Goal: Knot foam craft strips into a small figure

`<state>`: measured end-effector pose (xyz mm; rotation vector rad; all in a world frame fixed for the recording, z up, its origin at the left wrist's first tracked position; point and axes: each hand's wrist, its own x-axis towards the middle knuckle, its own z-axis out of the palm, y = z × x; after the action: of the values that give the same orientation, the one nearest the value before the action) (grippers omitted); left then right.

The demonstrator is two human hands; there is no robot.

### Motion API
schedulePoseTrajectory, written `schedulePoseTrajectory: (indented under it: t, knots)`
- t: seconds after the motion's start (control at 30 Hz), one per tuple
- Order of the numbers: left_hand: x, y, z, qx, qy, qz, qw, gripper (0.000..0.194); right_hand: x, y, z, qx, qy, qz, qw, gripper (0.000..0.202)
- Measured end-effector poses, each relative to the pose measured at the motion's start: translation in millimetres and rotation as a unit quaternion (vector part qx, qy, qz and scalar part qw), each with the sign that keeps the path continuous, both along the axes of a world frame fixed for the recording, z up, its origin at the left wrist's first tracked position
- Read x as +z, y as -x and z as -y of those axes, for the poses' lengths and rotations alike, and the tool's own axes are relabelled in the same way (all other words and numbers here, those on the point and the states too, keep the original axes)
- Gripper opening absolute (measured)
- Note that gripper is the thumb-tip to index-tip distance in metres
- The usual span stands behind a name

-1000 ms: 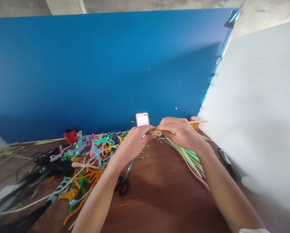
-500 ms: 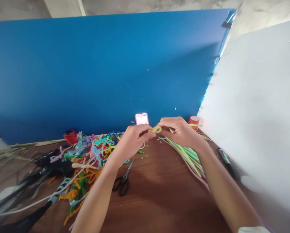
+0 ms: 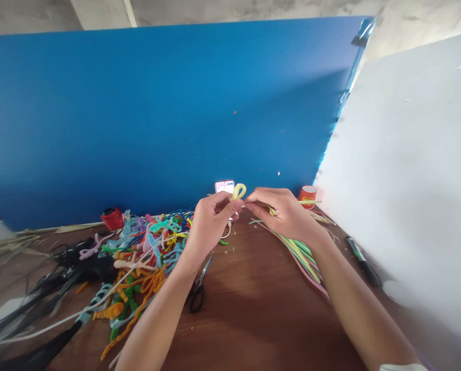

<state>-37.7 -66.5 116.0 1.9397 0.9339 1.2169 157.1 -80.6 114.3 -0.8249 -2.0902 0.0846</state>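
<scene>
A: Left hand (image 3: 210, 221) has a closed grip, thumb and fingers pinching the base of the yellow loop (image 3: 239, 191), up above the tabletop (image 3: 253, 309)!

B: And the right hand (image 3: 282, 211) is just beside it, fingertips closed, a yellow strip (image 3: 311, 202) running through and poking out past the knuckles. What's the danger?

A: Left thumb slackens, and the loop could spring open; pull too hard on the right, and it could close up or twist!

B: That loose end could snag the cup (image 3: 308, 191), and the cable (image 3: 229, 230) by the left hand could catch and drag the phone (image 3: 224, 184).

A: Any writing?

B: Phone screen's part hidden, too small to read; yellow marks on the cup, no brand I can make out
</scene>
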Motion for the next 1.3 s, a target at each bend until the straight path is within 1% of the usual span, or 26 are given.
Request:
schedulePoseTrajectory:
  t: [0.07,0.2,0.33,0.4,0.5,0.6,0.67,0.77,0.87,0.97,1.03,1.1,1.2,1.3]
  knots:
    - [0.5,0,1,0.001,-0.001,0.005,1.000,0.037,0.6,1,1,-0.002,0.000,0.003,1.000,0.019]
    - [2.3,-1,0,-0.029,0.013,0.011,0.999,0.037,2.7,1,2,0.012,0.014,-0.003,1.000,0.018]
    - [1.3,-3,-1,-0.044,0.038,-0.008,0.998,0.039,2.6,1,1,0.011,0.016,-0.007,1.000,0.018]
    - [0.2,-4,0,-0.065,0.061,-0.012,0.996,0.040,2.1,1,1,0.007,0.011,-0.009,1.000,0.018]
    - [-0.9,-3,1,-0.114,0.094,-0.006,0.989,0.041,1.6,-1,0,0.010,0.007,-0.011,1.000,0.017]
    - [-0.5,-1,4,-0.147,0.096,-0.037,0.984,0.036,1.5,-1,-1,0.012,0.005,-0.017,1.000,0.015]
    - [1.3,1,7,-0.135,0.073,-0.086,0.984,0.028,1.7,-1,0,0.009,0.004,-0.023,1.000,0.016]
    - [5.5,2,12,-0.068,0.019,-0.180,0.981,0.018,2.0,0,1,0.016,0.010,-0.034,0.999,0.016]
    - [7.7,1,13,0.001,-0.047,-0.259,0.965,0.015,1.9,0,2,0.017,0.017,-0.036,0.999,0.015]
    - [6.1,0,10,0.044,-0.103,-0.295,0.949,0.016,1.6,-1,1,0.009,0.006,-0.035,0.999,0.015]
    - [4.1,0,9,0.060,-0.127,-0.303,0.943,0.017,1.7,-2,1,0.009,0.001,-0.035,0.999,0.015]
    - [2.9,1,10,0.055,-0.138,-0.296,0.944,0.019,2.1,-1,1,0.012,0.003,-0.037,0.999,0.015]
    - [2.8,2,12,0.019,-0.132,-0.244,0.960,0.025,2.9,-1,2,0.016,0.011,-0.042,0.999,0.015]
    - [3.1,2,13,-0.009,-0.103,-0.170,0.980,0.031,3.2,0,4,0.013,0.027,-0.050,0.998,0.015]
